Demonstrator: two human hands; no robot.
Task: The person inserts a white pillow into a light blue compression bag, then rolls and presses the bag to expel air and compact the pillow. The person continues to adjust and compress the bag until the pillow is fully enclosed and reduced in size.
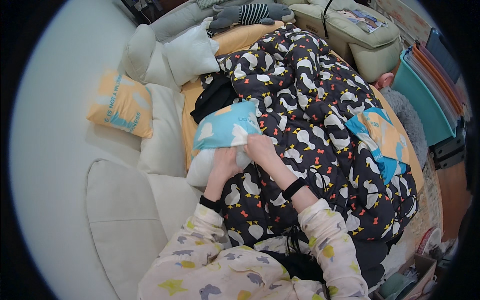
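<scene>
A white cushion insert (199,168) sits partly inside a blue, white and orange pillow cover (221,127), its lower end bare. My right hand (261,149) grips the cover's open edge at the right corner. At the same opening, my left hand (226,164) rests against the insert; its fingertips pass under the cover's edge and are hidden. Both lie on a dark duvet (292,123) with a white duck print. Another cover (386,140), flat and folded in orange and blue, is spread on the duvet to the right.
An orange printed pillow (122,107) leans on the cream sofa (165,120) at left. Beyond are a white cushion (192,52), black cloth (213,98) and a grey plush toy (258,14). A turquoise bin (427,101) and grey fluffy item (405,116) stand right.
</scene>
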